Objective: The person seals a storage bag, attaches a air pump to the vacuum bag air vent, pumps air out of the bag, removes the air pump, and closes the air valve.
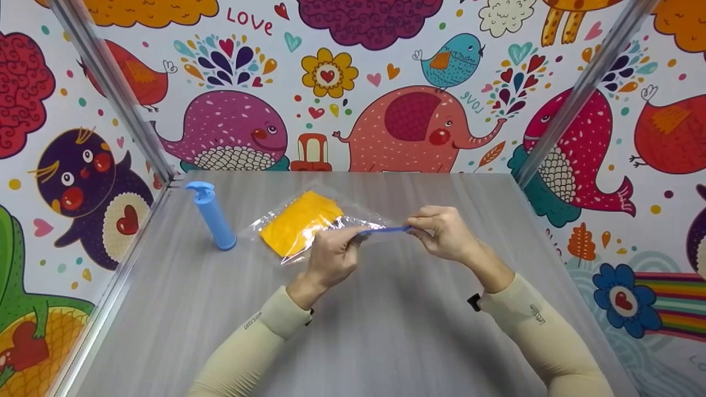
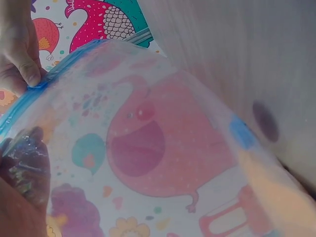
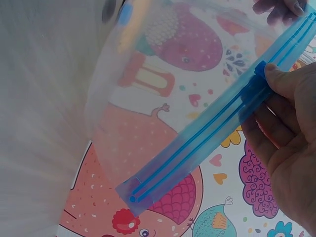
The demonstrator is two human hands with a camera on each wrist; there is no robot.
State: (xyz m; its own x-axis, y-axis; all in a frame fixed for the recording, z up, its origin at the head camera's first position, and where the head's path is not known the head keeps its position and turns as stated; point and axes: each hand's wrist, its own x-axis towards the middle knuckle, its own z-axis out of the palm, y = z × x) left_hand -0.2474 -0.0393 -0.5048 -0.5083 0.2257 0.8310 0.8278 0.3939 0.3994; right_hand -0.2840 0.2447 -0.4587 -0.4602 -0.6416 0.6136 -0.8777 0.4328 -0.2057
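Note:
A clear plastic zip bag (image 1: 364, 214) with a folded orange-yellow cloth (image 1: 300, 220) inside lies toward the back of the table, its near edge raised between both hands. Along that edge runs a blue zip seal (image 3: 197, 136). My left hand (image 1: 335, 255) grips the seal's left part with curled fingers; in the left wrist view the film partly covers that hand. With thumb and fingers, my right hand (image 1: 445, 231) pinches the seal farther right. The right wrist view shows its thumb on a small blue slider (image 3: 260, 69) on the zip, with the seal's end extending beyond.
A light blue hand pump (image 1: 214, 218) stands at the table's back left, near the bag's left corner. Metal posts (image 1: 113, 88) rise at both back corners of the grey table (image 1: 375, 331). Walls with printed cartoon animals (image 1: 408, 132) enclose the back and sides.

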